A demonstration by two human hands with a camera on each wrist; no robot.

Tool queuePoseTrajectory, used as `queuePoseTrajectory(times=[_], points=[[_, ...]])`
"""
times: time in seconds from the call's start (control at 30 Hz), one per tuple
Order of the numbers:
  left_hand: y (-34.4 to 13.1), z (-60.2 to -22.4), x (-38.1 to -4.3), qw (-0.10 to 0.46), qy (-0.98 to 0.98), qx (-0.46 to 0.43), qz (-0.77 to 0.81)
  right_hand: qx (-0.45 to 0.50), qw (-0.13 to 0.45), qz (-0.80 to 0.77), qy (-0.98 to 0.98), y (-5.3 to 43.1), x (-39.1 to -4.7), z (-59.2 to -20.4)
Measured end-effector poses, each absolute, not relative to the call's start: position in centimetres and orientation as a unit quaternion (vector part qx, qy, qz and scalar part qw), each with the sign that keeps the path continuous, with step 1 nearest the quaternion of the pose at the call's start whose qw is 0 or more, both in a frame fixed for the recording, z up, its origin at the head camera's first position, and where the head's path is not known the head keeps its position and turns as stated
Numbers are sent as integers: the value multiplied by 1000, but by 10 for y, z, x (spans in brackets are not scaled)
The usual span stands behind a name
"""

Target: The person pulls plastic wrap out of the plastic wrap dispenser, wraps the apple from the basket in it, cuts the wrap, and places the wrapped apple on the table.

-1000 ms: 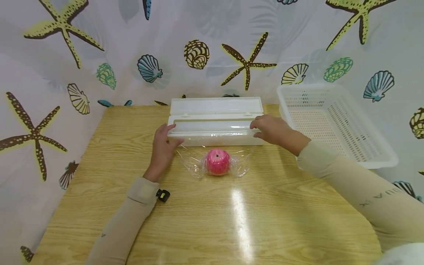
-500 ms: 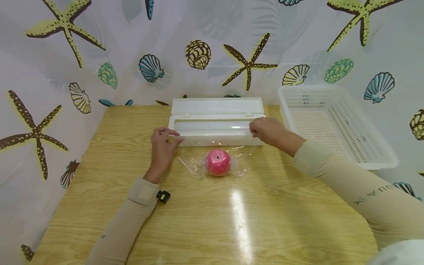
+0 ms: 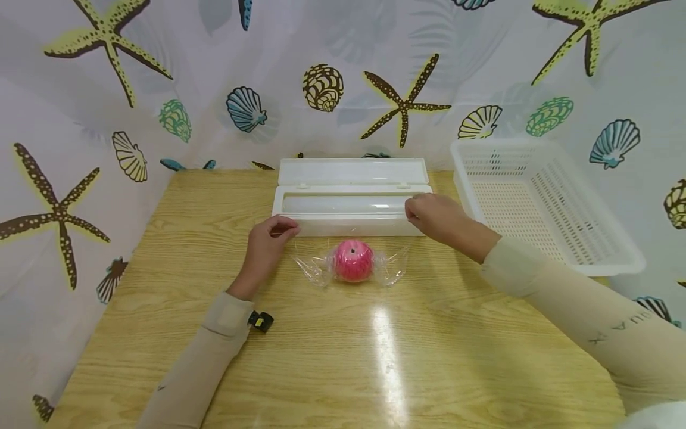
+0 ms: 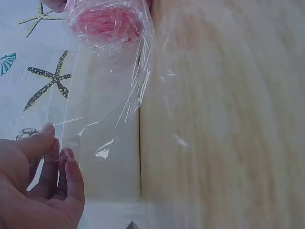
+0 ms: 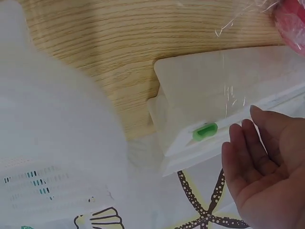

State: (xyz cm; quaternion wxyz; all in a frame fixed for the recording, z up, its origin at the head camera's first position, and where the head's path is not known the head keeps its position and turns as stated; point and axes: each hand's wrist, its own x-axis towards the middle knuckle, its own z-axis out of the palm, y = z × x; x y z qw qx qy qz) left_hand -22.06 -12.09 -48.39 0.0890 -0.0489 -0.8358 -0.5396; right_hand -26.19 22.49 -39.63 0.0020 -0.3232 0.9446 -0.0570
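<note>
A white plastic wrap dispenser box (image 3: 351, 226) lies across the back of the table, its lid (image 3: 352, 171) tipped back and a roll (image 3: 343, 204) inside. In front sits a pink-red apple (image 3: 352, 262), covered by clear plastic wrap (image 3: 395, 268) that bunches on both sides. My left hand (image 3: 266, 241) pinches the wrap between thumb and fingers at the box's front left corner. At the right end, my right hand (image 3: 439, 220) has its fingers curled at the wrap's edge; its fingertips are partly hidden in the head view. A green slider (image 5: 206, 131) shows on the box in the right wrist view.
A white slotted basket (image 3: 632, 262) stands to the right, close to my right forearm. Behind the wooden table (image 3: 321, 357) hangs a cloth (image 3: 364, 36) printed with starfish and shells.
My right hand's fingers have come together at the box's right end. My left hand's spread fingers have closed with the thumb on the wrap and moved slightly nearer me. The apple stays nearly in place.
</note>
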Motion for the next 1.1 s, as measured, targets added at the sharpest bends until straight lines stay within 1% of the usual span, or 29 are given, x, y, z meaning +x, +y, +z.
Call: queuePoseTrajectory(times=[0.1, 0.2, 0.47, 0.77, 0.97, 1.1], points=[[-125, -483, -220, 54, -822, -62, -564, -316, 8, -79, 945, 226, -258, -392], [-129, -480, -218, 32, -811, -70, -579, -305, 25, -100, 947, 228, -255, -389], [-130, -457, -205, -3, -793, -66, -606, -305, 32, -141, 941, 232, -243, -389], [-141, -472, -205, -60, -783, -72, -615, -289, 43, -198, 936, 232, -225, -384], [-148, -471, -198, -92, -772, -92, -622, -297, 27, -226, 927, 235, -213, -385], [-151, -468, -191, -114, -761, -110, -629, -318, 30, -263, 911, 240, -205, -390]])
